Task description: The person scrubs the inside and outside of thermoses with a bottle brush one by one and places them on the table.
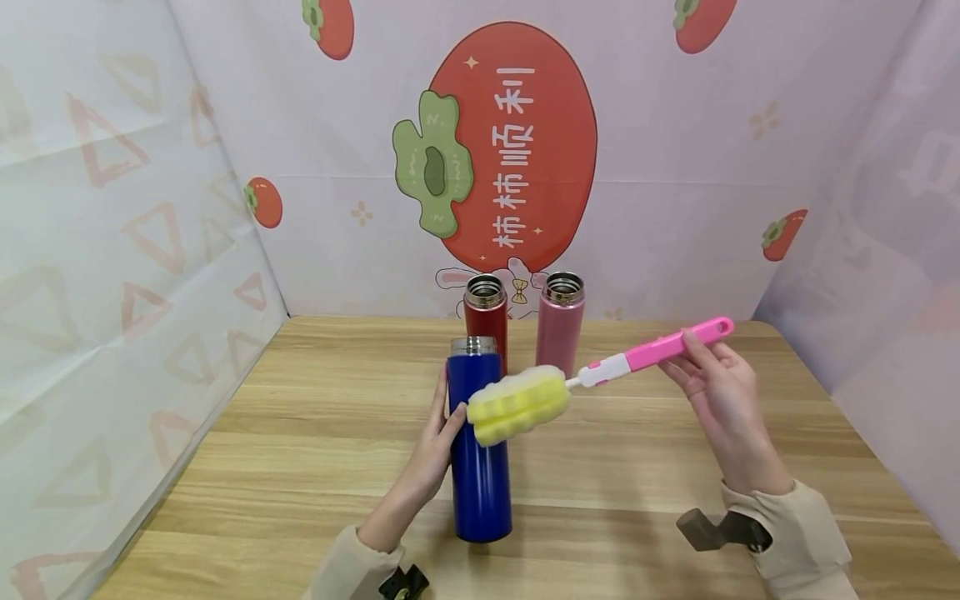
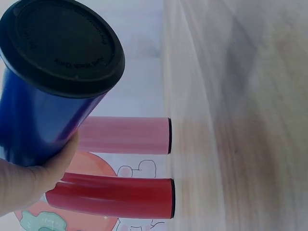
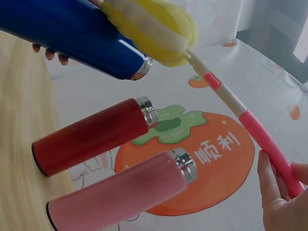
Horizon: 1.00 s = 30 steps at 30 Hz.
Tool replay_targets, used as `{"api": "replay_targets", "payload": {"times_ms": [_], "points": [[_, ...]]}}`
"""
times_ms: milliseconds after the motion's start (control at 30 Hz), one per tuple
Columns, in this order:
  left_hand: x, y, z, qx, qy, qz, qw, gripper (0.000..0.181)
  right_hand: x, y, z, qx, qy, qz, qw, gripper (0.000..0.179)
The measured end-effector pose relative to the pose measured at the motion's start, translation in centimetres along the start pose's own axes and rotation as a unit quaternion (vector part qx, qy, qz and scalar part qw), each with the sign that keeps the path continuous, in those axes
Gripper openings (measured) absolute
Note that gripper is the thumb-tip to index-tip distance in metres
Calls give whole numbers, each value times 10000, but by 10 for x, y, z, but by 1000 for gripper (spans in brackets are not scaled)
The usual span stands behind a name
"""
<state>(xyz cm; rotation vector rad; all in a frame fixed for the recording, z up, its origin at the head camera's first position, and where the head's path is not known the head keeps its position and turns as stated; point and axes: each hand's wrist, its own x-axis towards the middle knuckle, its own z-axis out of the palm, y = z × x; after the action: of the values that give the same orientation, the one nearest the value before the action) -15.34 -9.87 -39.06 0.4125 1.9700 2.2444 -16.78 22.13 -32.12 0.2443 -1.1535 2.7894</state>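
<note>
A blue vacuum flask (image 1: 481, 492) without a lid is gripped round its side by my left hand (image 1: 437, 442). It is held up off the table, and its black base (image 2: 62, 43) shows in the left wrist view. My right hand (image 1: 723, 400) pinches the pink handle of a bottle brush (image 1: 660, 350). The brush's yellow and white sponge head (image 1: 517, 404) points left and overlaps the blue flask in the head view. Behind them a red flask (image 3: 96, 137) and a pink flask (image 3: 120, 192) stand upright on the table, their steel mouths open.
The wooden table (image 1: 315, 450) reaches back to a cloth backdrop (image 1: 645, 167) printed with a large persimmon. Cloth walls (image 1: 112, 275) close off the left and right sides. A dark camera strap (image 1: 727, 531) sits on the right wrist.
</note>
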Motion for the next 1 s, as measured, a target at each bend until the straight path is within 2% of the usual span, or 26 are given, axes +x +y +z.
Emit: {"api": "replay_targets", "payload": {"times_ms": [267,567,700,833,1000], "points": [[5,6,-3,-306,233,2,9993,58,-11,9,-8,-608,-430,380,9965,16],[5,10,-5,-384,335,-144,9986,59,-18,16,-10,-1011,-821,439,9905,21],[4,10,-5,-410,292,-119,9987,59,-18,17,-9,-1117,-760,456,9898,19],[3,8,-4,-417,268,-119,9987,59,-15,16,-7,-1015,-526,461,9924,17],[3,5,-3,-568,204,-130,9981,59,-5,12,-2,-562,-116,320,9978,10]]}}
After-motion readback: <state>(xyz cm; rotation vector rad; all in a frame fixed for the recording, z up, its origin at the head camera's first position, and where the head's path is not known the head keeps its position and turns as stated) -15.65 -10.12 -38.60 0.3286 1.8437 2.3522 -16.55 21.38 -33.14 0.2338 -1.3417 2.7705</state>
